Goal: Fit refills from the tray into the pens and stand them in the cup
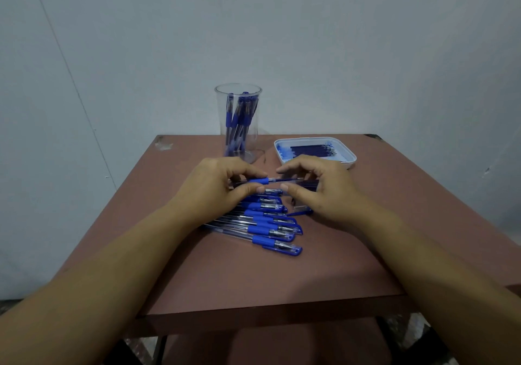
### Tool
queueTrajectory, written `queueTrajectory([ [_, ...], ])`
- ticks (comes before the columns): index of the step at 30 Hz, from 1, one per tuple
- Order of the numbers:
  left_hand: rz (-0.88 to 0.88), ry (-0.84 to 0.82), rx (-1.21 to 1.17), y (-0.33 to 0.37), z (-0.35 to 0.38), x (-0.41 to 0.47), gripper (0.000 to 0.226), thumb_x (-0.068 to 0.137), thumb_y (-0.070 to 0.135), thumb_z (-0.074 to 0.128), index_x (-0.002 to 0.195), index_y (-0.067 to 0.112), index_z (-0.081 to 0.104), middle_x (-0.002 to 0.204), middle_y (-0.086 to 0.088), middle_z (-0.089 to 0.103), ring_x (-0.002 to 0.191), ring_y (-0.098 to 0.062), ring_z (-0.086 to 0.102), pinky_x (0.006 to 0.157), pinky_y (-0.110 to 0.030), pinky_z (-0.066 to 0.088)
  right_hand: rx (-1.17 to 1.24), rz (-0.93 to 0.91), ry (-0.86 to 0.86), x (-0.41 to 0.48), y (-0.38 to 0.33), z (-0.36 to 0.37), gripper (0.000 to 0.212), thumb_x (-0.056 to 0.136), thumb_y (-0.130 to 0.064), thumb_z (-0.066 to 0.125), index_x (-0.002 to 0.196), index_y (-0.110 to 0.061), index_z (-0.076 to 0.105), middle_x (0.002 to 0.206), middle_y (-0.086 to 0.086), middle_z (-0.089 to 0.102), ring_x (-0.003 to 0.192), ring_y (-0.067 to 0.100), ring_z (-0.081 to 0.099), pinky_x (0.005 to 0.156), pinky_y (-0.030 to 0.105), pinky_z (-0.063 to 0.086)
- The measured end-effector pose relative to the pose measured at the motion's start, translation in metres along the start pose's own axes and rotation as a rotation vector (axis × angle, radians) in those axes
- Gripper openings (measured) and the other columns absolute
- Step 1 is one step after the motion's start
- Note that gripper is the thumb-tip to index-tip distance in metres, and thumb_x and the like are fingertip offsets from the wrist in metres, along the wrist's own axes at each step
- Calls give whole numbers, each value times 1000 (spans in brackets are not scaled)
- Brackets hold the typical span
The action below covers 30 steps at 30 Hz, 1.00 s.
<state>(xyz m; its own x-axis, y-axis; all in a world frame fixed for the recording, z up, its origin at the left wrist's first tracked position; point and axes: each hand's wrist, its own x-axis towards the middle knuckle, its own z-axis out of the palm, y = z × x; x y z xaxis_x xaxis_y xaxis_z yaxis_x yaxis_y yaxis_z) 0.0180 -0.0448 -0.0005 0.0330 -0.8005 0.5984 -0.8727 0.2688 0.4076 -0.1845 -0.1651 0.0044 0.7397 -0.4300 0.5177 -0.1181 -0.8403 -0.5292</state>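
Note:
My left hand (217, 187) pinches a clear pen barrel with a blue grip (258, 181) above the table. A thin dark refill (284, 179) sticks out of the barrel toward my right hand (318, 187), whose thumb and fingers pinch its far end. Below my hands lies a row of several capped blue pens (267, 223). A clear plastic cup (238, 122) with several blue pens standing in it is at the back. A white tray (346, 154) holding several dark refills (313, 150) sits at the back right.
The brown table (253, 277) stands against a pale wall, its front edge close to me. A small blue pen part (300, 212) lies beside my right hand. A chipped spot marks the table's back left corner (163, 144).

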Motion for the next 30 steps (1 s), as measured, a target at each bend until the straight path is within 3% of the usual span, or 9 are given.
queueTrajectory([
  [2,1,2,0,0,0,0,24,81,33,77,104,32,75,86,18,70,77,-3,62,67,-14,47,25,8,-26,1,-1,2,21,86,-24,73,101,-39,69,93,-17,70,85,6,65,73,24,53],
  [4,-4,-1,7,-1,-1,0,24,80,33,77,104,32,75,85,19,69,77,-2,62,67,-14,46,21,27,-12,2,1,2,17,87,-20,71,97,-33,71,88,-15,70,80,6,65,71,28,53],
  [7,-17,-1,11,-1,-1,0,24,80,33,77,104,32,75,83,24,65,77,-1,61,66,-15,45,26,48,17,0,3,-2,13,86,-12,70,93,-23,69,81,-14,68,74,4,65,69,22,51],
  [12,-3,-10,16,0,0,0,23,81,33,77,104,34,75,85,19,68,76,-3,61,66,-18,48,12,-6,7,1,1,0,22,84,-22,75,103,-32,71,94,-17,70,90,6,65,78,28,53],
  [18,-16,-6,12,-1,0,0,23,80,36,77,103,32,75,86,18,69,77,-3,61,67,-16,47,-28,0,28,2,8,0,16,84,-16,73,96,-26,74,88,-16,69,85,6,63,76,32,53],
  [24,-1,-18,24,-1,0,0,24,80,34,76,104,33,75,84,21,66,78,0,61,68,-12,46,-45,-58,41,2,4,0,24,80,-25,78,104,-30,73,87,-26,64,86,8,61,74,24,49],
  [30,-6,-15,19,1,-1,0,23,80,35,77,103,33,75,82,20,66,76,-4,61,67,-17,49,-27,-22,11,2,5,-1,18,84,-22,75,101,-29,76,86,-19,67,86,6,61,75,25,51],
])
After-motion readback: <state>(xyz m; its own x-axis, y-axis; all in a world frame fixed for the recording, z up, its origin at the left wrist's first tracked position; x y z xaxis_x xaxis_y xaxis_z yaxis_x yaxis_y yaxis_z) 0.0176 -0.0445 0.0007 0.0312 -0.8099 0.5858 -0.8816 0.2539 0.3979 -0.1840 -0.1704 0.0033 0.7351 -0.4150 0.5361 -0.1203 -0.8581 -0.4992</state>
